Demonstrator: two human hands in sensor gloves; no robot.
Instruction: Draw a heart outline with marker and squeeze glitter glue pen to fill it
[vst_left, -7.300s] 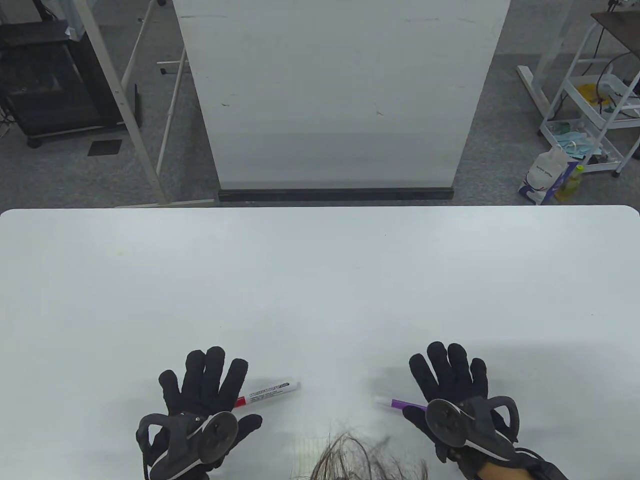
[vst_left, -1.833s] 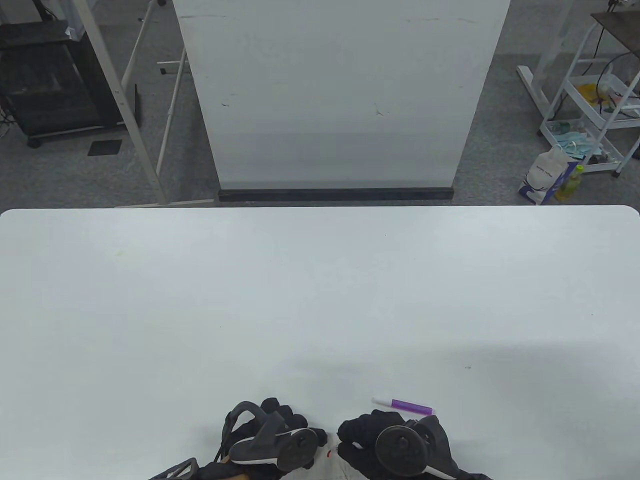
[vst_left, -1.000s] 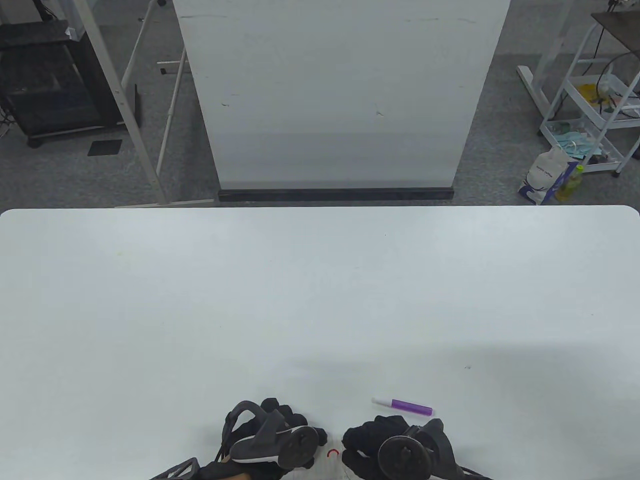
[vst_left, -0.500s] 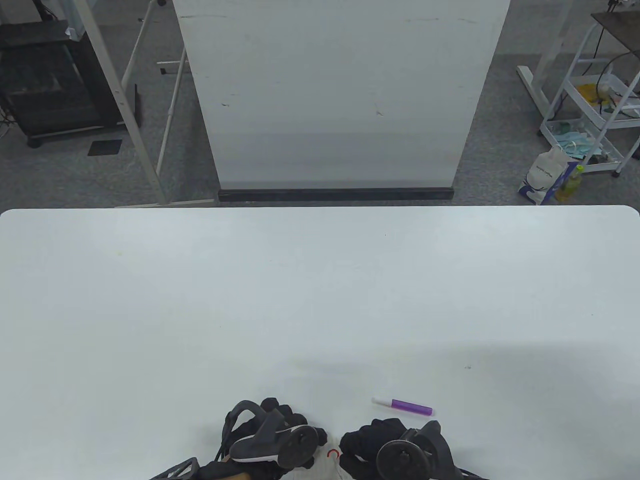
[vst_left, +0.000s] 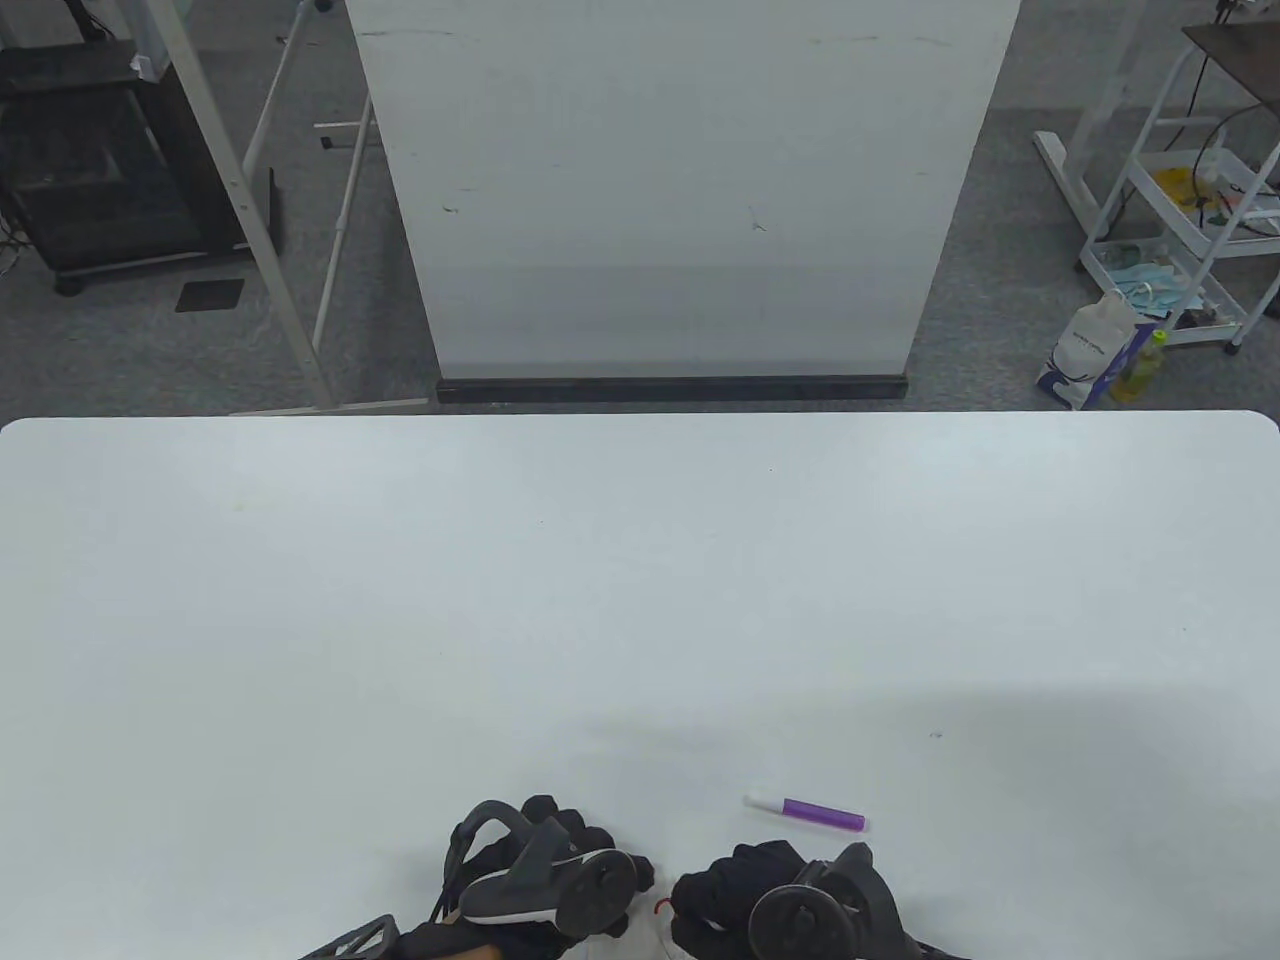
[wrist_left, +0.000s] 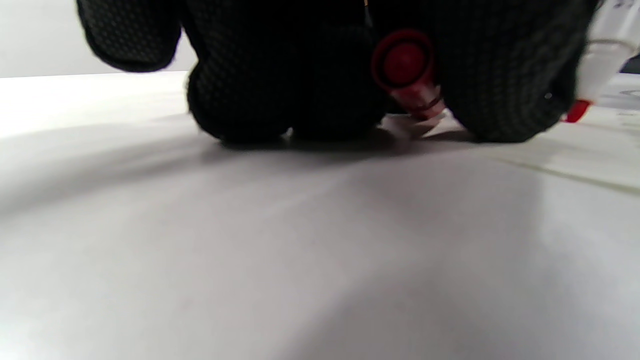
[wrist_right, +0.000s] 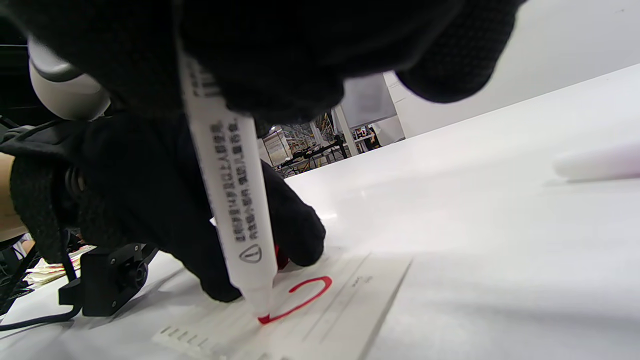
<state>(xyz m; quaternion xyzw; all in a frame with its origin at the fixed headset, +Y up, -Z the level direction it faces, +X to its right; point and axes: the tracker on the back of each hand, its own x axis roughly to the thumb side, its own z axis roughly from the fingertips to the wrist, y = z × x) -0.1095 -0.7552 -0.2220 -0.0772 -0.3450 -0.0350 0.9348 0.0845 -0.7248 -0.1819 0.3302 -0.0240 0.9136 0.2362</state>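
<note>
My right hand (vst_left: 722, 886) grips a white marker (wrist_right: 227, 185) near the table's front edge. Its red tip touches a sheet of lined white paper (wrist_right: 350, 310) at the low end of a short red curved line (wrist_right: 302, 297). In the table view only a bit of that red line (vst_left: 660, 905) shows between the hands. My left hand (vst_left: 570, 832) rests on the paper's left side with its fingers curled round the marker's red cap (wrist_left: 406, 70). A purple glitter glue pen (vst_left: 806, 812) lies on the table just beyond my right hand, untouched.
The white table (vst_left: 640, 600) stretches far beyond the hands. A white board (vst_left: 680, 190) stands behind its far edge. A white rack (vst_left: 1190, 230) and a bag (vst_left: 1090, 350) are on the floor at the right.
My right hand has shifted slightly left with the marker and now covers most of the red arc in the table view. The left hand and the glue pen have stayed put.
</note>
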